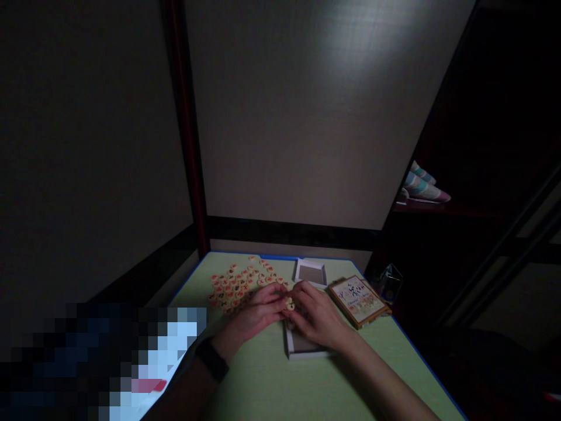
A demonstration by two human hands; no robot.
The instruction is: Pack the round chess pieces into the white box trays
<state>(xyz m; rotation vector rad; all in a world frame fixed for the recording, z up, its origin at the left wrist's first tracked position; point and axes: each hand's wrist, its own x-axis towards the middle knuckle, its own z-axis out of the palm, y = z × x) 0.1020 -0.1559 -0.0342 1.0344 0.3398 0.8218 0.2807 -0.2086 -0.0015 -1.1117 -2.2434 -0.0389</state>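
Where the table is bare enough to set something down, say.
Bare tabletop: near middle, between left forearm, right forearm and nearer tray; near right, between right forearm and blue edge. Crowded: far left, with scattered round pieces; centre, around left hand and right hand; right, with the box.

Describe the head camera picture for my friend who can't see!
A person's left hand and right hand meet above a green table, with a small round piece between their fingers. More round pieces lie spread to the left. An open tray is partly hidden by the right hand, another tray lies farther back, and a patterned box lies at right.
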